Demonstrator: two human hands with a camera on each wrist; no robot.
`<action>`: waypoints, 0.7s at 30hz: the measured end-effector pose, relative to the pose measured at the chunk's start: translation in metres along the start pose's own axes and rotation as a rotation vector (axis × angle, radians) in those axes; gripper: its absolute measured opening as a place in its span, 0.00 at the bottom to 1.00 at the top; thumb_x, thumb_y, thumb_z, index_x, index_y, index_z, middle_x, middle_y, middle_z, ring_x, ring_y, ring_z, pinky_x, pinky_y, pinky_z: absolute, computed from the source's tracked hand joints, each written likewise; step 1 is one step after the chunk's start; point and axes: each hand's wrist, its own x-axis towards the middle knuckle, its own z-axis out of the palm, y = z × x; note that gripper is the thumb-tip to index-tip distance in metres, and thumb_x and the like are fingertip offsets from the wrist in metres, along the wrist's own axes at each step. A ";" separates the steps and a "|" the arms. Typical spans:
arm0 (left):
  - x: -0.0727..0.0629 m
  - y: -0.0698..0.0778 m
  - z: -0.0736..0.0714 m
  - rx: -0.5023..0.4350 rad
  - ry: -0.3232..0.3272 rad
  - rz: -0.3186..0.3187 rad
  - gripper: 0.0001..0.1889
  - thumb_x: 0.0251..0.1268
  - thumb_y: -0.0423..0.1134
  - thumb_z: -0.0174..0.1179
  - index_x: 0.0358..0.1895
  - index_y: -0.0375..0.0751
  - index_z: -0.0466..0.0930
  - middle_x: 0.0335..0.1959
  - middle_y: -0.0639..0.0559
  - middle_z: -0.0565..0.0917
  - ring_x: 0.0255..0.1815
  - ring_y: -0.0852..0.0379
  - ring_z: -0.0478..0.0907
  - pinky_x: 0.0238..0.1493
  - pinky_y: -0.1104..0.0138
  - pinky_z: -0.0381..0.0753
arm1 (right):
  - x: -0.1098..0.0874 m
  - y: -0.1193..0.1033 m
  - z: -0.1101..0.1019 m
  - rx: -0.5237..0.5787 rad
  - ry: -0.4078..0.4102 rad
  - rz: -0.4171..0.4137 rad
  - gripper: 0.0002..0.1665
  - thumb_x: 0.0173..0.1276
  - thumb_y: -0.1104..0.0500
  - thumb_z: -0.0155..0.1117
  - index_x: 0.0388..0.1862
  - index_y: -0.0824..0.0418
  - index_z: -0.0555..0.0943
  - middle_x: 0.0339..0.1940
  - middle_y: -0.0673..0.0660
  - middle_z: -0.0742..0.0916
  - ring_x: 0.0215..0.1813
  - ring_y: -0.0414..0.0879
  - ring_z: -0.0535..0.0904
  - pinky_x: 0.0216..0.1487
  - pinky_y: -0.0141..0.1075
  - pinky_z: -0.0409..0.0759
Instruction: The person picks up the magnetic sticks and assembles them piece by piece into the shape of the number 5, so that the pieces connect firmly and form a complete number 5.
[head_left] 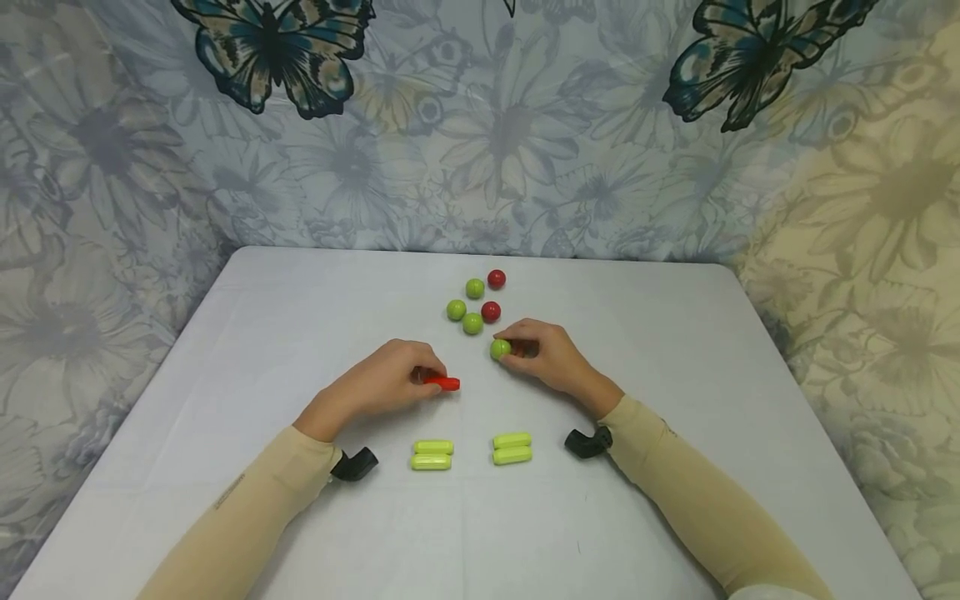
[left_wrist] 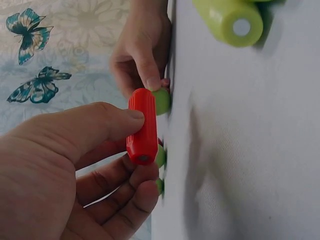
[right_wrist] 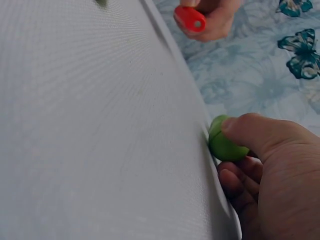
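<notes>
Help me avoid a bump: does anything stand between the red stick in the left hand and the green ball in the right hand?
Nothing visible does. Only bare white tabletop shows between the red stick and the green ball. The other balls lie beyond, off that line.

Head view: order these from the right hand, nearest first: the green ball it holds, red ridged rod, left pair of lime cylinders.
1. Green ball: in the right hand.
2. Red ridged rod: leftward, in the left hand.
3. Left pair of lime cylinders: lower left.

Ribbed red rod, level in left grip; green ball in right grip.
</notes>
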 end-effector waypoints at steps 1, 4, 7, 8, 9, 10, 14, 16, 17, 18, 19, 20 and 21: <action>0.002 0.000 0.000 -0.001 0.008 -0.006 0.07 0.71 0.37 0.74 0.49 0.48 0.94 0.39 0.64 0.84 0.38 0.59 0.79 0.44 0.64 0.82 | -0.001 0.000 0.000 -0.002 0.001 0.002 0.20 0.68 0.63 0.82 0.59 0.56 0.91 0.48 0.48 0.89 0.44 0.45 0.81 0.47 0.40 0.82; 0.008 -0.002 0.000 0.001 0.031 -0.024 0.07 0.70 0.37 0.75 0.48 0.47 0.94 0.39 0.63 0.85 0.38 0.59 0.79 0.43 0.63 0.82 | -0.002 -0.001 0.000 -0.004 0.003 0.004 0.20 0.68 0.63 0.82 0.59 0.55 0.91 0.49 0.48 0.89 0.44 0.45 0.81 0.47 0.40 0.82; 0.012 -0.004 -0.001 -0.002 0.048 -0.035 0.07 0.70 0.36 0.75 0.48 0.46 0.94 0.39 0.62 0.85 0.37 0.59 0.79 0.42 0.63 0.82 | -0.002 0.000 0.000 -0.007 0.004 0.003 0.20 0.68 0.63 0.82 0.59 0.55 0.91 0.49 0.47 0.89 0.44 0.44 0.81 0.47 0.39 0.82; 0.014 -0.005 -0.001 0.000 0.053 -0.038 0.07 0.70 0.36 0.75 0.48 0.46 0.94 0.39 0.62 0.85 0.37 0.59 0.79 0.41 0.63 0.82 | -0.002 0.000 0.000 -0.007 0.004 0.002 0.20 0.68 0.63 0.82 0.59 0.55 0.91 0.49 0.47 0.89 0.44 0.44 0.81 0.47 0.39 0.82; 0.016 -0.006 -0.001 -0.001 0.058 -0.041 0.07 0.70 0.36 0.75 0.48 0.46 0.94 0.38 0.61 0.85 0.36 0.59 0.79 0.41 0.63 0.82 | -0.002 0.000 0.000 -0.007 0.005 0.002 0.20 0.68 0.62 0.82 0.59 0.55 0.91 0.49 0.47 0.89 0.44 0.44 0.81 0.47 0.39 0.82; 0.018 -0.006 -0.001 -0.002 0.063 -0.045 0.07 0.70 0.36 0.75 0.48 0.46 0.94 0.39 0.61 0.85 0.36 0.59 0.79 0.41 0.63 0.82 | -0.003 0.000 -0.001 -0.006 0.006 0.002 0.20 0.68 0.62 0.82 0.59 0.55 0.91 0.49 0.47 0.89 0.44 0.44 0.81 0.46 0.39 0.82; 0.025 -0.009 -0.002 0.001 0.084 -0.051 0.06 0.70 0.35 0.74 0.47 0.46 0.94 0.38 0.60 0.85 0.36 0.58 0.79 0.42 0.62 0.81 | -0.003 0.001 -0.001 -0.004 0.007 0.007 0.20 0.68 0.63 0.82 0.59 0.55 0.91 0.48 0.47 0.89 0.44 0.45 0.81 0.46 0.39 0.82; 0.029 -0.010 -0.003 -0.003 0.091 -0.051 0.06 0.70 0.35 0.74 0.47 0.46 0.94 0.38 0.60 0.85 0.36 0.57 0.79 0.42 0.62 0.81 | -0.003 0.001 -0.001 -0.005 0.004 0.011 0.20 0.68 0.62 0.82 0.59 0.54 0.91 0.48 0.47 0.88 0.44 0.44 0.81 0.46 0.39 0.82; 0.030 -0.010 -0.004 -0.004 0.092 -0.049 0.06 0.71 0.35 0.74 0.47 0.46 0.93 0.38 0.59 0.85 0.37 0.57 0.79 0.42 0.61 0.81 | -0.003 0.001 -0.001 -0.006 0.004 0.012 0.20 0.68 0.62 0.82 0.59 0.54 0.91 0.47 0.46 0.88 0.44 0.44 0.81 0.45 0.39 0.82; 0.032 -0.010 -0.004 -0.008 0.093 -0.051 0.06 0.71 0.35 0.74 0.47 0.46 0.93 0.39 0.59 0.86 0.37 0.57 0.79 0.42 0.61 0.81 | -0.003 0.001 -0.001 -0.005 0.003 0.011 0.20 0.68 0.62 0.82 0.59 0.54 0.91 0.47 0.46 0.88 0.44 0.44 0.81 0.45 0.39 0.82; 0.033 -0.011 -0.004 -0.011 0.093 -0.052 0.06 0.71 0.35 0.74 0.48 0.46 0.93 0.39 0.59 0.86 0.37 0.57 0.79 0.42 0.61 0.80 | -0.002 0.001 0.000 -0.005 0.002 0.010 0.20 0.68 0.62 0.82 0.59 0.54 0.91 0.47 0.46 0.88 0.43 0.44 0.81 0.46 0.39 0.82; 0.034 -0.011 -0.004 -0.012 0.093 -0.052 0.06 0.71 0.36 0.74 0.48 0.46 0.93 0.39 0.59 0.86 0.38 0.57 0.79 0.43 0.61 0.80 | -0.002 0.000 0.000 -0.004 0.001 0.007 0.20 0.68 0.62 0.82 0.59 0.54 0.91 0.47 0.46 0.88 0.43 0.44 0.81 0.46 0.39 0.82; 0.035 -0.011 -0.005 -0.015 0.094 -0.053 0.07 0.71 0.36 0.74 0.48 0.46 0.93 0.40 0.59 0.86 0.38 0.56 0.79 0.43 0.61 0.80 | -0.001 -0.001 -0.001 -0.001 0.001 0.003 0.20 0.68 0.62 0.82 0.59 0.54 0.91 0.47 0.46 0.88 0.43 0.44 0.81 0.46 0.39 0.82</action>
